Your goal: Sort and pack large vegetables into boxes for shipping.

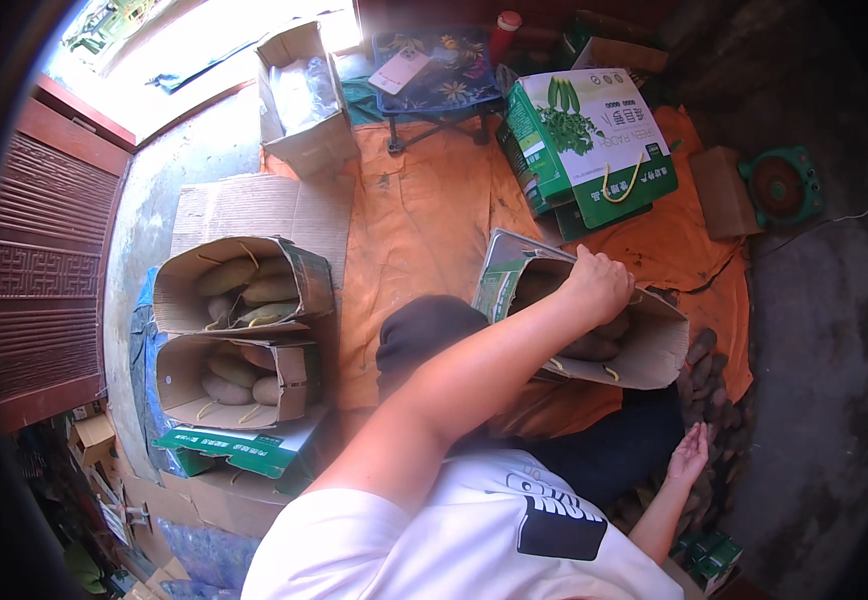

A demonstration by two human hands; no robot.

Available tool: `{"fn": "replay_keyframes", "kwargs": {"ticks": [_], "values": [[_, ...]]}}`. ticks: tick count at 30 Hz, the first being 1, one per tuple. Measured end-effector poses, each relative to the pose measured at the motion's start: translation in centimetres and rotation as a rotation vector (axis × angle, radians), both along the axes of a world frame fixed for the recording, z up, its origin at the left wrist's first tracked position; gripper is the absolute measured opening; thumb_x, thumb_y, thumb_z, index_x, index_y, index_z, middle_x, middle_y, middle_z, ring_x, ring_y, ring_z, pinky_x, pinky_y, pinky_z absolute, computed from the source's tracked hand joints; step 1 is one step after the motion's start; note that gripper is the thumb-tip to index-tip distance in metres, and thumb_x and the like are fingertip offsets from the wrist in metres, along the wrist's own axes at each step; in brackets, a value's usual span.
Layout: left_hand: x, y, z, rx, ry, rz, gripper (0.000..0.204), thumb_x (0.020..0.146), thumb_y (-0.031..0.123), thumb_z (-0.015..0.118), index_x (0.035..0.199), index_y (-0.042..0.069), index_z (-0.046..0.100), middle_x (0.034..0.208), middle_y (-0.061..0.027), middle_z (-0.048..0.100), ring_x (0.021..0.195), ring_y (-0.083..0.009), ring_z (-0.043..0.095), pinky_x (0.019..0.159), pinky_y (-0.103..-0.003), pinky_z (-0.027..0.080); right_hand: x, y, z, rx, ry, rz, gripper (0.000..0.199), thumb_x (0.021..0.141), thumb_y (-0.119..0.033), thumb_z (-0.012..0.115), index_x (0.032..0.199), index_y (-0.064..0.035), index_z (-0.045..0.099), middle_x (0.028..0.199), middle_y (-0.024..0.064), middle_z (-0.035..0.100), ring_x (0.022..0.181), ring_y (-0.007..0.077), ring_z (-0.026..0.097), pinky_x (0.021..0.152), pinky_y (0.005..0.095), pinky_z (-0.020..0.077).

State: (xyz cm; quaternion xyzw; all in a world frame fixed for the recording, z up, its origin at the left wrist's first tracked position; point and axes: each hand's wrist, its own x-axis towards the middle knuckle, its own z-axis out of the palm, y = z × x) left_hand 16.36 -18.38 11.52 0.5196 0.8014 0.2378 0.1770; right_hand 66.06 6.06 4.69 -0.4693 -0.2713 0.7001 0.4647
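Observation:
In front of me a green-printed cardboard box (659, 350) stands with its top open and elongated, soil-brown radishes (591, 347) inside. Across it reaches my left arm; my left hand (599, 288) is over the box's opening, fingers curled down. What they grip, if anything, is hidden beneath the hand. Lower right, beside a heap of dirt-covered radishes (702, 375), my right hand (689, 455) is palm up with fingers loosely stretched, nothing visible in it. My knees flank the box, on an orange sheet (404, 210).
Two open boxes of radishes (319, 290) (304, 375) stand at left. A closed printed box (594, 130) is at the far right. Beyond are a carton with plastic (309, 145), a folding stool (444, 95) bearing a phone (401, 70), and a round green device (782, 188).

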Motion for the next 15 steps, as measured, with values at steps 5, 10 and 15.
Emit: {"fn": "replay_keyframes", "kwargs": {"ticks": [5, 10, 15], "values": [[0.0, -0.6, 0.5, 0.021, 0.012, 0.054, 0.046, 0.106, 0.03, 0.039, 0.087, 0.005, 0.072, 0.087, -0.0176, 0.073, 0.092, -0.0363, 0.069, 0.089, -0.053, 0.047, 0.3, -0.5, -1.2, 0.116, -0.074, 0.077, 0.037, 0.1, -0.002, 0.057, 0.135, 0.0102, 0.052, 0.131, 0.0187, 0.059, 0.118, 0.0247, 0.062, 0.106, 0.0296, 0.0529], [-1.3, 0.4, 1.1, -0.091, 0.148, -0.081, 0.026, 0.098, 0.017, 0.049, 0.106, 0.008, 0.071, 0.097, -0.0158, 0.075, 0.096, -0.0344, 0.073, 0.08, -0.045, 0.059, 0.4, -1.0, -1.4, 0.172, -0.054, 0.017, 0.038, 0.099, 0.0, 0.056, 0.135, 0.0121, 0.051, 0.137, 0.019, 0.054, 0.129, 0.0264, 0.054, 0.113, 0.0307, 0.0468], [-2.8, 1.7, -0.7, -0.109, 0.07, -0.019, 0.041, 0.097, 0.03, 0.055, 0.136, 0.015, 0.06, 0.112, -0.0203, 0.071, 0.105, -0.0371, 0.068, 0.091, -0.051, 0.055, -0.6, -0.6, -1.2, 0.176, -0.066, 0.011, 0.032, 0.098, 0.002, 0.057, 0.128, 0.0126, 0.056, 0.131, 0.0178, 0.059, 0.121, 0.026, 0.06, 0.108, 0.0303, 0.0505]]}}
